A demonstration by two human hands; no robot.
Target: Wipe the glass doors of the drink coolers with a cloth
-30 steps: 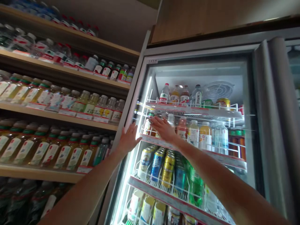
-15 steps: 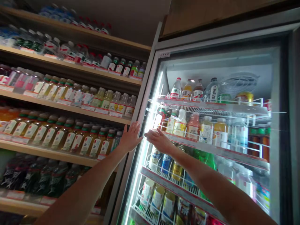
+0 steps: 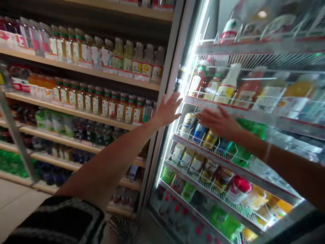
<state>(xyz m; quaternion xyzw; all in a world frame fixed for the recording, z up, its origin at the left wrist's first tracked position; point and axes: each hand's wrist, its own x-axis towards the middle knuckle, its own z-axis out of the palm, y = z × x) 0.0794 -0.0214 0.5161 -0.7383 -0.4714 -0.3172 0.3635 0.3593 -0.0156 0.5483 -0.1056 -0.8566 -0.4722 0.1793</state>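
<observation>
My left hand (image 3: pixel 169 110) is open, its fingers spread, in front of the metal frame (image 3: pixel 162 96) along the left side of a lit drinks fridge. My right hand (image 3: pixel 218 123) hovers before the fridge shelves, slightly blurred, with fingers outstretched and nothing held. Behind it stand a blue can (image 3: pixel 199 133) and a gold can (image 3: pixel 210 139). Above them, a pale bottle with a yellow label (image 3: pixel 228 86) sits beside a pinkish bottle (image 3: pixel 248 88). Whether either hand touches the fridge, I cannot tell.
Wooden shelves (image 3: pixel 101 118) packed with bottled drinks run along the left. Pale floor tiles (image 3: pixel 15 200) show at lower left. Near the bottom is a shoe with a striped pattern (image 3: pixel 123 228). Green bottles (image 3: pixel 224 220) lie low in the fridge.
The view has tipped downward and come closer to the fridge, bringing the lower shelves and floor into sight. My hands have moved farther apart; both stay open.
</observation>
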